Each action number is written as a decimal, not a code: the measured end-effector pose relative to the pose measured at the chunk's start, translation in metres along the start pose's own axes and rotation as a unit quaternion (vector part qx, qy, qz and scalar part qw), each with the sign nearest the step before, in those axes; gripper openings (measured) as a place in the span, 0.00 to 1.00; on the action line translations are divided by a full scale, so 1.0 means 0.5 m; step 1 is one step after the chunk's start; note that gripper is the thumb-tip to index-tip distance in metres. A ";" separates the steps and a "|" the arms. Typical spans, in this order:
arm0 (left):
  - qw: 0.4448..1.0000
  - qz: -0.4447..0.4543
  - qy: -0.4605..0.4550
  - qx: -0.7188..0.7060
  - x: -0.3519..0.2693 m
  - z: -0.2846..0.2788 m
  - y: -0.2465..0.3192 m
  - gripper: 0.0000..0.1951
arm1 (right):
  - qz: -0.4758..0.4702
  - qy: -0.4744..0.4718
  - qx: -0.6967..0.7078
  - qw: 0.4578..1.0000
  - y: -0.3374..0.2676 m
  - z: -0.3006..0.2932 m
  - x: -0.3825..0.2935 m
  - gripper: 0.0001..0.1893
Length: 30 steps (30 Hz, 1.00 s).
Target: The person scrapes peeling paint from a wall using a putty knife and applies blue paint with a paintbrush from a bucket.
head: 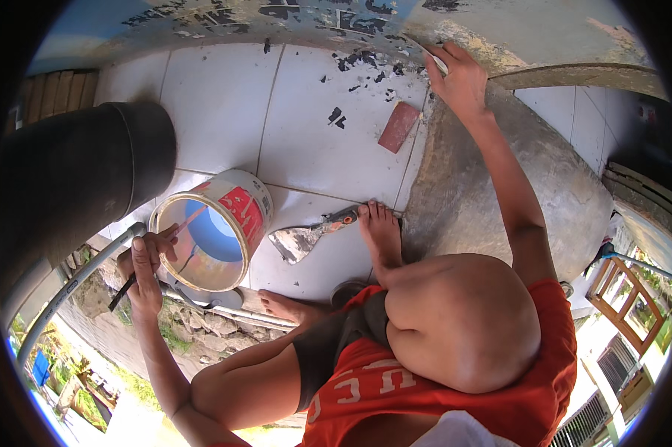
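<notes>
My left hand [146, 262] grips a thin paintbrush [125, 291] with dark bristles, its pinkish handle pointing over the rim of a plastic bucket [245, 193]. Blue paint [216, 232] coats part of the bucket's inside. At the top right, my right hand [458, 78] holds a thin, pale tool [437, 62] against the foot of the wall [358, 22]; its kind I cannot tell. The wall's paint is patchy, with dark spots. Below it lie dark paint flakes [358, 60] and a reddish rectangular piece [398, 127]. A dirty putty knife [302, 240] rests on the tiles beside my foot.
A large dark cylinder [107, 156] stands at the left, near a curved grey pipe [70, 285]. White floor tiles [313, 151] meet a rough concrete slab [481, 184] on the right. Stones [202, 329] lie below the tiled edge, and a wooden frame [629, 302] is at the far right.
</notes>
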State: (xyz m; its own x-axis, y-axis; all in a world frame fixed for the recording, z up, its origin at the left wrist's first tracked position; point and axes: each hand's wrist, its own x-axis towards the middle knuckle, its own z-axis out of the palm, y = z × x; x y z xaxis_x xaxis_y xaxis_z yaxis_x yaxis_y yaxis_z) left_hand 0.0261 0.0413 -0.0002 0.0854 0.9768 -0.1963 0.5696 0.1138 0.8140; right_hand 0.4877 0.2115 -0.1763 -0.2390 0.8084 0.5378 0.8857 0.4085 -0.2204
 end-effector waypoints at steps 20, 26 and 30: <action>0.999 -0.018 0.036 -0.009 0.001 -0.007 -0.026 0.28 | 0.000 -0.126 -0.049 0.991 0.034 0.055 -0.029 0.07; 0.997 -0.041 0.046 -0.036 -0.021 0.011 -0.022 0.29 | 0.068 -0.133 0.000 0.989 -0.015 0.024 -0.065 0.12; 0.994 -0.092 -0.014 -0.051 -0.031 -0.016 -0.019 0.28 | 0.190 -0.233 0.040 0.953 -0.004 0.024 -0.078 0.14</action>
State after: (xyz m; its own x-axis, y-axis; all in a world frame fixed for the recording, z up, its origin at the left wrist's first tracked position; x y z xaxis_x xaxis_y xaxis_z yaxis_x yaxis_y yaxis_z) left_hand 0.0131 0.0264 -0.0005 0.0113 0.9321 -0.3621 0.4915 0.3102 0.8138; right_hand 0.4904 0.1843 -0.2068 -0.0742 0.9972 -0.0092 0.9148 0.0644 -0.3988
